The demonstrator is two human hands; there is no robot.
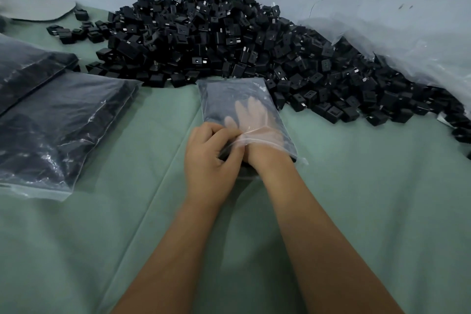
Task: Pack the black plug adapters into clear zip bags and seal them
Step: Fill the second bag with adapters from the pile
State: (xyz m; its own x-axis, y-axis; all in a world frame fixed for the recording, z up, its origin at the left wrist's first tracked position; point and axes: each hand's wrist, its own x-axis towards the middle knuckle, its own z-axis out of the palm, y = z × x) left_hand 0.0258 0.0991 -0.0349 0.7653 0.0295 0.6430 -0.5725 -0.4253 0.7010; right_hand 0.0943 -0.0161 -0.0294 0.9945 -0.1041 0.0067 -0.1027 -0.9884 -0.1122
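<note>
The right hand (251, 122) was pushed inside a clear rectangular zip bag (244, 115) that lay flat near the middle of the pale green cloth-covered worktop (356, 199), its straight fingers showing through the film and spread toward the closed end, gripping nothing that could be made out. The left hand (211, 153) was curled at the bag's mouth, pinching the upper lip of the opening between thumb and fingers. The step in hand looked to be opening the bag out so it could take its load; whether any adapters already lay inside could not be told, since the film read dark over the cloth. To do this well, the inner hand should probably reach the bottom corners and part both walls fully, while the pinching hand keeps only one lip lifted, so the zip track is not creased or folded under. The large heap of small black cube-shaped plug adapters (229, 41) ran along the far edge of the worktop, just beyond the bag's closed end, so scooping would be a short reach. Two filled clear bags of dark adapters (58, 122) lay by the left edge, and loose crumpled clear plastic sheeting (420, 46) sat at the far right corner
</note>
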